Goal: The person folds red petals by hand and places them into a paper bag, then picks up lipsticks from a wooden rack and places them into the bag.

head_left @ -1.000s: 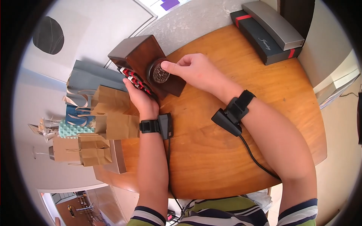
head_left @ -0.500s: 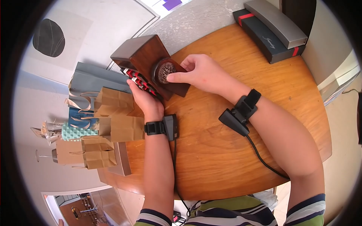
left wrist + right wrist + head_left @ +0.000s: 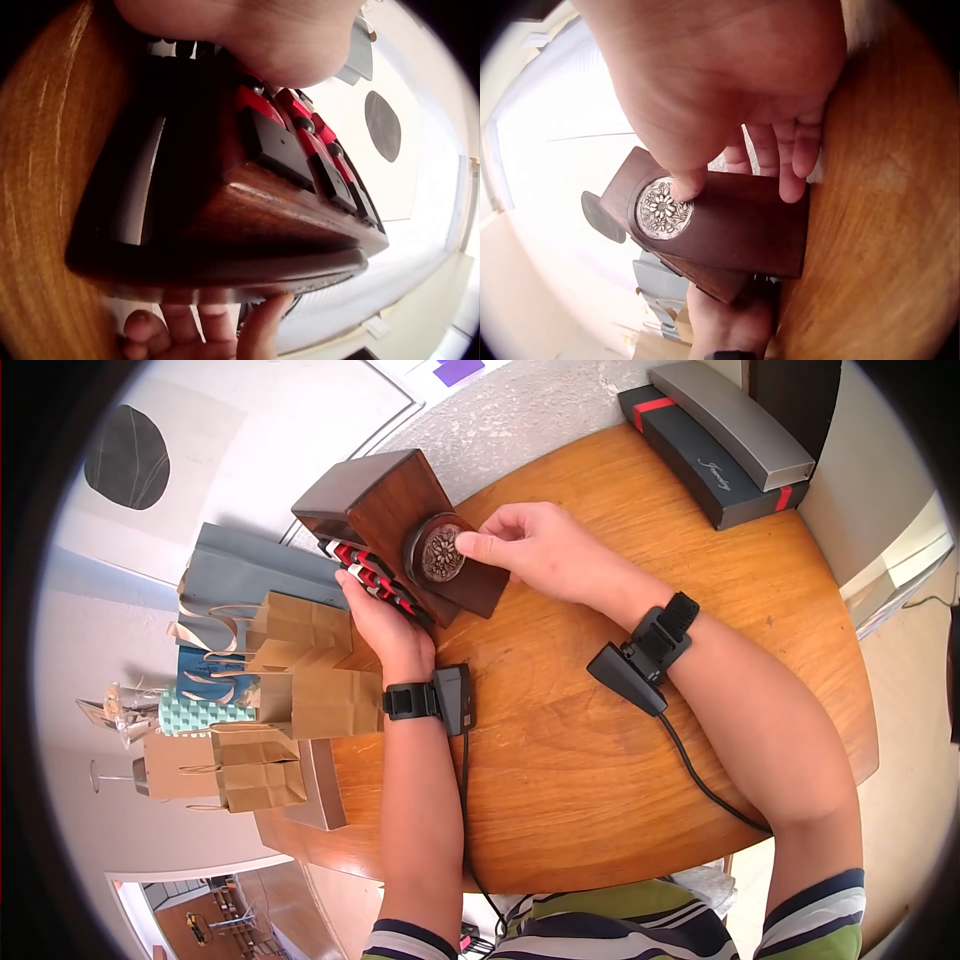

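A dark brown wooden box [image 3: 395, 495] stands on the table, with a round carved flower medallion [image 3: 438, 560] on its angled front. Rows of red, black and white pieces [image 3: 279, 150] line the side facing my left hand [image 3: 388, 628]. That hand holds the box along this side; its thumb reaches up beside the pieces and the other fingers are hidden. My right hand [image 3: 545, 550] is at the front. Its thumb [image 3: 688, 186] touches the edge of the flower medallion, while the other fingers extend loosely past the panel's edge.
Brown paper bags [image 3: 335, 700] and a grey bag [image 3: 245, 575] crowd the left side. At the back right, a silver box [image 3: 735, 420] lies on a black jewelry box [image 3: 715, 475]. Cables run from both wrist cameras across the wooden table [image 3: 560, 780]. A rough wall edge [image 3: 530, 435] rises behind.
My right thumb has slid down over the medallion, then back up to its right edge. The left hand keeps its place on the box. The whole view has shifted slightly.
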Tool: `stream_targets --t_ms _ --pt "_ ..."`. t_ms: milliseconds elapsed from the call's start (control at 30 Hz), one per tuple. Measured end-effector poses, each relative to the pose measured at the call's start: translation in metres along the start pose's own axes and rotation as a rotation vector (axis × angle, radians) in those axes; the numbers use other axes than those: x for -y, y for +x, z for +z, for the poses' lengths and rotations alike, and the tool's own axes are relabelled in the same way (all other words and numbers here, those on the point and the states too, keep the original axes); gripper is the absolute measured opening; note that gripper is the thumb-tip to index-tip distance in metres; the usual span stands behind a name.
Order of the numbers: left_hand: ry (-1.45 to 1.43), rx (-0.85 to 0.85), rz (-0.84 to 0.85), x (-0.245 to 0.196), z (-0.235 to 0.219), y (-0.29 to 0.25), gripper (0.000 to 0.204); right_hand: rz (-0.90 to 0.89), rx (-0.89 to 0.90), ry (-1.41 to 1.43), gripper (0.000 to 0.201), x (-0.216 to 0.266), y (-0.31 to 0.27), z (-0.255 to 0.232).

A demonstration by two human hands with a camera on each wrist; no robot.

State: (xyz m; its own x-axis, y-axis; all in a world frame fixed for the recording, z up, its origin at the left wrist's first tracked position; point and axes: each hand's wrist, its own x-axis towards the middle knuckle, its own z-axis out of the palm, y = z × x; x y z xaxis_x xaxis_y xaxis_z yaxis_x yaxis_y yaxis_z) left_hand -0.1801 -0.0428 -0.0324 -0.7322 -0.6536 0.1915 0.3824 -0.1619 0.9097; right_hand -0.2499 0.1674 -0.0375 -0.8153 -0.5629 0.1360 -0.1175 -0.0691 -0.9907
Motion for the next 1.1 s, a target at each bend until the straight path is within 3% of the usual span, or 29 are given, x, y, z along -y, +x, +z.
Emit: stream_targets --t_ms 400,600,800,1100 --pt "-0.019 0.000 -0.009 -0.003 0.007 -0.004 0.061 0.079 -0.075 -0.157 0.086 0.019 -0.005 0.007" --pt "-0.020 -0.024 -0.036 -0.003 0.009 -0.005 0.062 0.102 -0.018 -0.172 0.093 0.025 -0.007 0.006" --pt "0.020 -0.032 -0.044 -0.002 0.006 -0.003 0.064 0.041 -0.064 -0.288 0.092 0.022 -0.011 0.012" --pt "0.020 -0.014 -0.029 -0.001 0.006 -0.003 0.065 0.036 0.005 -0.150 0.076 0.016 -0.005 0.006"
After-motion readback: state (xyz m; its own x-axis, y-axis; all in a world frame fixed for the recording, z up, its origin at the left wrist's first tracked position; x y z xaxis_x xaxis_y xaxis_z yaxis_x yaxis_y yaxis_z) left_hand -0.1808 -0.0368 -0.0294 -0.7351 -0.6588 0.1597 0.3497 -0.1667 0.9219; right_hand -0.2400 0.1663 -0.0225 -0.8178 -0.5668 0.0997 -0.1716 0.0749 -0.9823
